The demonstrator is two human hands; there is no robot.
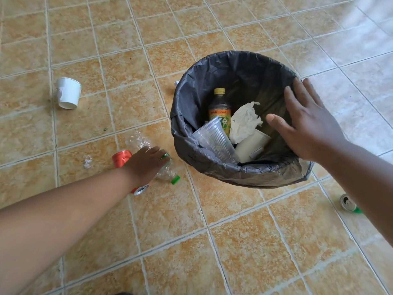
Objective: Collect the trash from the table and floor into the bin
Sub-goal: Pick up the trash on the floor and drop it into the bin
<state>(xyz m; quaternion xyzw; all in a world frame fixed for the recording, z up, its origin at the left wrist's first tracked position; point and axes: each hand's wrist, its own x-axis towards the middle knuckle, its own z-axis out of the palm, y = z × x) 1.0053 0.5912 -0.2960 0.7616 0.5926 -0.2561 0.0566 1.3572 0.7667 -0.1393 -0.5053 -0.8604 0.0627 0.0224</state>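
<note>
Tan tile floor [234, 241]; round black-bagged bin [212, 166] at 2 o'clock. R hand [308, 124] spread on rim, L hand [144, 165] flat on 1 crumpled clear bottle [168, 173].

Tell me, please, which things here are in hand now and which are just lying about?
In hand: clear bottle under left hand; bin under right hand.
Lying about: paper cup; red can; tissue scrap; green can.

Two bare arms and bare hands
The left hand [145, 165] and the right hand [308, 126] are bare. The left forearm [63, 211] and the right forearm [363, 179] are bare too, long and smooth. Short nails show on the right hand.
</note>
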